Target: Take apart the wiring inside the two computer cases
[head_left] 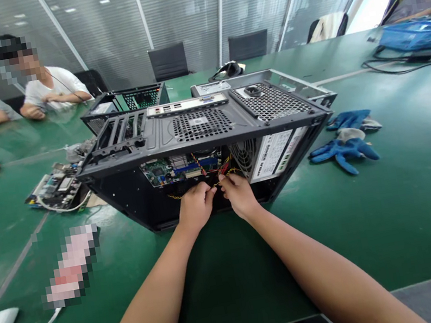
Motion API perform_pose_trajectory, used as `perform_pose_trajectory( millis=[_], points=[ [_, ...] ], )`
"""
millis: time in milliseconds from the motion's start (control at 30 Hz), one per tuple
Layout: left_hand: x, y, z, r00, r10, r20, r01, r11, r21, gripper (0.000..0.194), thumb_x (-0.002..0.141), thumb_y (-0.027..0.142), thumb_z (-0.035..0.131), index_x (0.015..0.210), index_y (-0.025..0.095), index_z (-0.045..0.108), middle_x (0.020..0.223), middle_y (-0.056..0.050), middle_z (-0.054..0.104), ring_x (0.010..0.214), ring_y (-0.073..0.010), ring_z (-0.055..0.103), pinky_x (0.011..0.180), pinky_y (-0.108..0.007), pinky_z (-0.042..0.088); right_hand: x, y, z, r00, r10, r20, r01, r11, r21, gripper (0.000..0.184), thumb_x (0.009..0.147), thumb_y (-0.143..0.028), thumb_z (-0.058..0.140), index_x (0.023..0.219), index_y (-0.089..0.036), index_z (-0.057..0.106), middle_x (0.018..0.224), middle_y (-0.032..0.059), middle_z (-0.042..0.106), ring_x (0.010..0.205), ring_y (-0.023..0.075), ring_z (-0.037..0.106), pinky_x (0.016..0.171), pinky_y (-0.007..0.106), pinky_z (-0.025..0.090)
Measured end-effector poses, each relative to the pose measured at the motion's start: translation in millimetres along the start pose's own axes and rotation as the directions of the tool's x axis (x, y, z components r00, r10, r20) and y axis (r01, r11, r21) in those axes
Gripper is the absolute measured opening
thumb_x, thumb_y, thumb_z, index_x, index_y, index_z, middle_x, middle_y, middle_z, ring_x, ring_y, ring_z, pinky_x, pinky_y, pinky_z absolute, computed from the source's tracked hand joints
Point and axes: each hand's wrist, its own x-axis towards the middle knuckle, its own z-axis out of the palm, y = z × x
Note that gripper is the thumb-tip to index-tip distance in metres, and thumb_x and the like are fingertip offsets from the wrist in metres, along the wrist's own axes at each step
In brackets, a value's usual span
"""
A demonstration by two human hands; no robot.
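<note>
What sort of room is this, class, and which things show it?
Probably a meeting room: a long green table, dark office chairs along its far side, and a glass partition behind them.

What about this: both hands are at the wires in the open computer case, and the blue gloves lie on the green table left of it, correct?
The side is wrong: the head view shows the blue gloves right of the computer case. They lie on the green table, and the left hand and right hand are at the wires.
</note>
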Motion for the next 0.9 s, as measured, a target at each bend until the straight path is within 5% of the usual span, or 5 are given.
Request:
perform_pose_trajectory(
  millis=[367, 900],
  points=[
    [2.3, -0.3, -1.4, 0.996, -0.079, 0.046, 0.084, 0.991, -0.100, 0.020, 0.095, 0.028, 0.059, 0.077, 0.019, 0.061, 0.066, 0.000, 0.064, 0.059, -0.0137, 0.060, 0.058, -0.025, 0.039, -0.1, -1.7, 0.6, 0.999, -0.030, 0.027, 0.028, 0.995, 0.096, 0.043, 0.070, -0.060, 0.073, 0.070, -0.021, 0.054, 0.063, -0.0025, 0.052, 0.059, 0.0116, 0.047, 0.053, 0.026, 0.039],
    [-0.4, -2.4, -0.6, 0.996, 0.032, -0.088, -0.041, 0.994, -0.098, 0.010, 0.094, 0.025, 0.062, 0.088, 0.020, 0.068, 0.088, -0.003, 0.066, 0.080, -0.0156, 0.065, 0.073, -0.026, 0.051, 1.2, 1.8, -1.3, 1.000, -0.021, 0.022, 0.020, 0.999, 0.050, 0.045, 0.070, -0.062, 0.072, 0.069, -0.022, 0.053, 0.061, -0.0034, 0.052, 0.054, 0.0100, 0.045, 0.050, 0.025, 0.037]
  ],
)
